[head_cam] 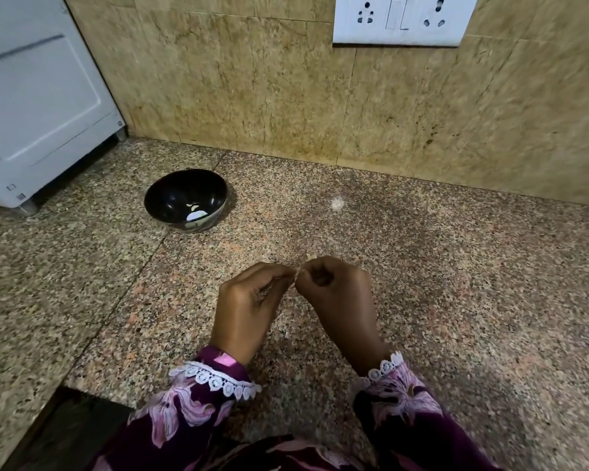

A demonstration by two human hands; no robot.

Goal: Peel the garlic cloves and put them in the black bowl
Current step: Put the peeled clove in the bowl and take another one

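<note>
My left hand [252, 300] and my right hand [337, 294] meet fingertip to fingertip over the counter, both with curled fingers. Between them they pinch a small pale garlic clove [297, 272], of which only a sliver shows. The black bowl [184, 198] stands upright on the counter to the far left of my hands, with a few pale pieces on its bottom. A pale scrap of garlic or skin [336, 202] lies on the counter beyond my right hand; I cannot tell which it is.
The speckled granite counter [456, 300] runs back to a tan tiled wall [286, 96] with a white socket plate [402, 18]. A white appliance [38, 103] stands at the far left. The counter's cut-out edge [68, 396] is at the near left.
</note>
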